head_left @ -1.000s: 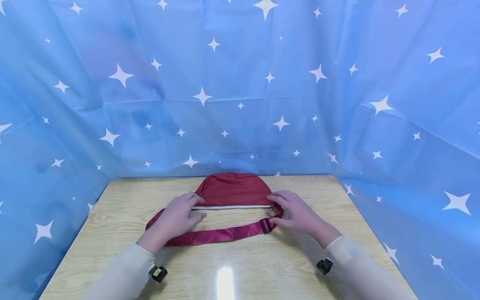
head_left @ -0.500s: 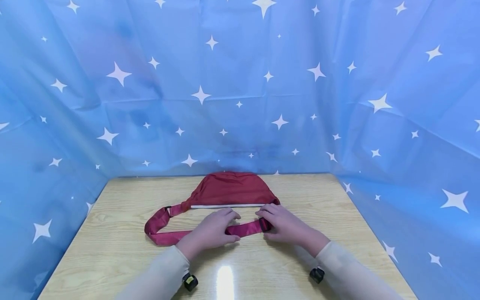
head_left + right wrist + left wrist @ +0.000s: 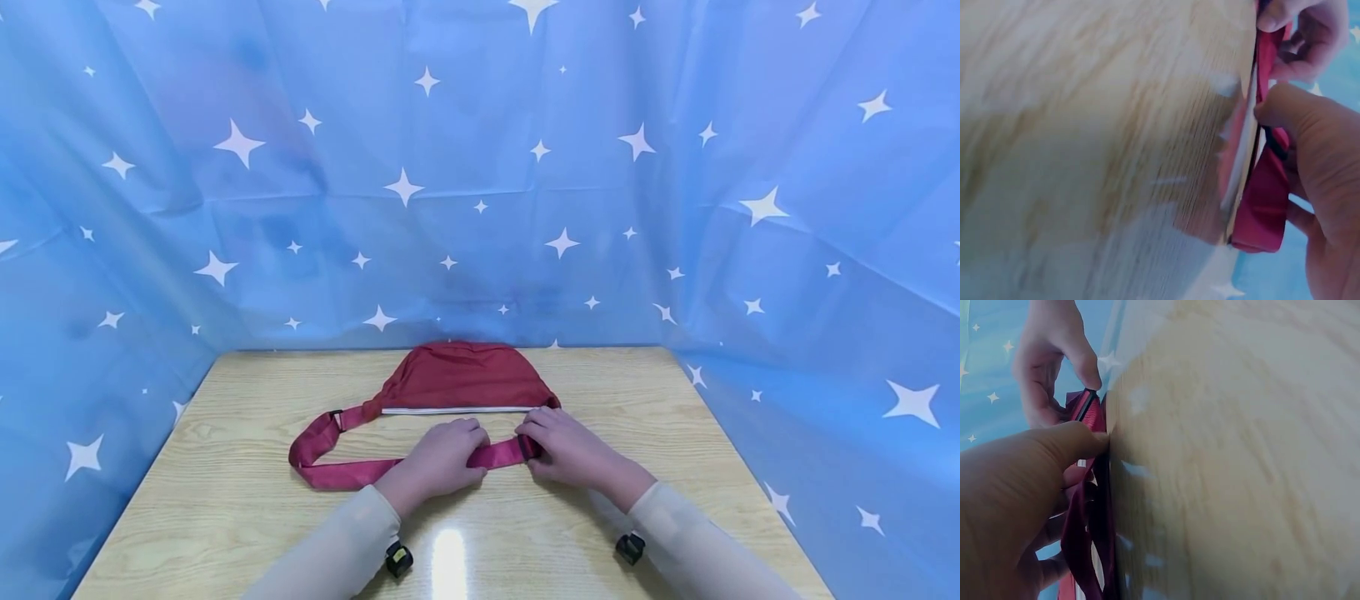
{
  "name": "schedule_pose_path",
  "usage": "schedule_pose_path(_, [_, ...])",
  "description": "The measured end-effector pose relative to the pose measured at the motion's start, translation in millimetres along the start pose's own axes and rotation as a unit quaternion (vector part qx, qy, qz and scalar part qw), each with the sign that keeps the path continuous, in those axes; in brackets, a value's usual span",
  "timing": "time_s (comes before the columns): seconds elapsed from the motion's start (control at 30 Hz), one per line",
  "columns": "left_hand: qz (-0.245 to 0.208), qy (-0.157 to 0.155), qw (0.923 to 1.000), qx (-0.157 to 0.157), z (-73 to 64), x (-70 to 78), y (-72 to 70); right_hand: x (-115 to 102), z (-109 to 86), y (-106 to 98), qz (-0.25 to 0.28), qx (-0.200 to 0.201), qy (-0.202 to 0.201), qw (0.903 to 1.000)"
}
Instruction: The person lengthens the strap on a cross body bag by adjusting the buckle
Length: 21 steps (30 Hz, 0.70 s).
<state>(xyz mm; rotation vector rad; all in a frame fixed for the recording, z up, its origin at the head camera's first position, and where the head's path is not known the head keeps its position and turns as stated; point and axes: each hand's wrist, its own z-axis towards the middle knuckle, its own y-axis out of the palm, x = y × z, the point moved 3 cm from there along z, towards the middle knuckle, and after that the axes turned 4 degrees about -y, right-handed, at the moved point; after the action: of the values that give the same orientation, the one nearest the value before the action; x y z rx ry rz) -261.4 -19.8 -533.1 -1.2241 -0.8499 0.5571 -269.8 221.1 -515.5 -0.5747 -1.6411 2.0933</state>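
Observation:
A dark red waist bag point(image 3: 465, 377) lies flat toward the back of the table, a white zipper line point(image 3: 450, 411) along its near edge. Its wine-red strap point(image 3: 341, 475) loops forward and to the left. In the head view my left hand point(image 3: 442, 457) pinches the strap's front run between thumb and fingers. Just to the right, my right hand point(image 3: 576, 450) grips the strap at its black slider buckle point(image 3: 527, 447), partly covering it. The left wrist view shows that buckle point(image 3: 1087, 405) at the other hand's fingertips.
The light wood table point(image 3: 225, 517) has its back edge against a blue curtain point(image 3: 480, 167) with white stars. A second small black buckle point(image 3: 337, 419) sits on the strap's left side. Black wrist devices point(image 3: 398, 558) are strapped over both pale sleeves.
My left hand has moved right from the bag's left end to the strap's front run. The right hand has come slightly down and left onto the buckle. The bag stays in place.

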Motion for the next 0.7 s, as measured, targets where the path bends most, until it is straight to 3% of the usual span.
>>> schedule_pose_path(0.23, [-0.007,0.003,0.9984,0.055,0.1,-3.7,-9.3,5,-1.4,-10,0.054,0.040,0.036,0.9971])
schedule_pose_path(0.4, [-0.033,0.005,0.9952,0.092,-1.7,-5.7,-21.5,6,-1.6,-21,0.093,0.086,0.030,0.9915])
schedule_pose_path(0.6, [-0.121,-0.013,0.9887,0.088,-3.1,-5.3,-26.4,8,-2.2,-27,0.114,0.110,0.029,0.9869])
schedule_pose_path(0.7, [-0.183,-0.034,0.9795,0.077,-1.6,-6.3,-23.8,9,-2.8,-27,0.119,0.110,0.034,0.9862])
